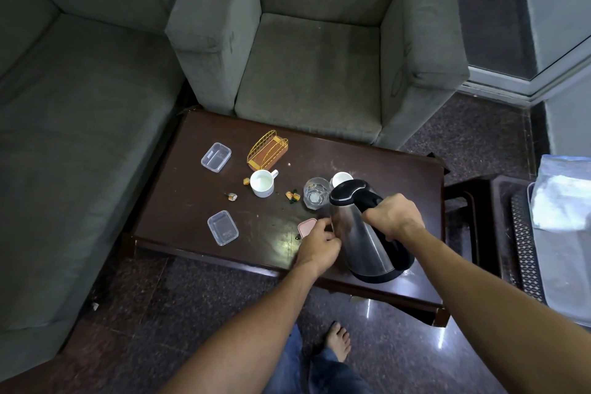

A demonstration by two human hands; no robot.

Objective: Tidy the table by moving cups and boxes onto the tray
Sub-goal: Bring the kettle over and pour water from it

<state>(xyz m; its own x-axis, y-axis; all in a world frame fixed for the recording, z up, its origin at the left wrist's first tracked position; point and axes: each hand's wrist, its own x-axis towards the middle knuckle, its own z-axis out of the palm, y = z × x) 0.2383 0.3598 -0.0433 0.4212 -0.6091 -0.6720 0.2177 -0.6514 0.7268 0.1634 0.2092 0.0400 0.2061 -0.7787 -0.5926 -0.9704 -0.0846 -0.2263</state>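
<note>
Stainless steel with a black lid and handle, the kettle (367, 233) stands tilted at the near edge of the dark wooden bench (383, 166). Its lid is closed, so its contents are hidden. The right hand (393, 217) is clenched round the kettle's handle. The left hand (316, 243) lies with curled fingers against the kettle's left side, over a pink box (306, 227) just beside it. Whether it grasps either one I cannot tell.

Just behind the kettle stand a clear glass (316, 193) and a small white cup (341, 178), the cup partly hidden by the lid. Whether the glass holds liquid is unclear. Further left of the kettle is a white mug (263, 183), its inside showing only white, with sweet wrappers (292, 196) scattered round it. Well left of the kettle lie two clear plastic boxes (216, 157) (223, 227), both see-through down to the bench, and a gold wire holder (268, 150). Right of the kettle, off the bench, what looks like a pale tray (556, 269) carries a plastic bag (563, 198).
</note>
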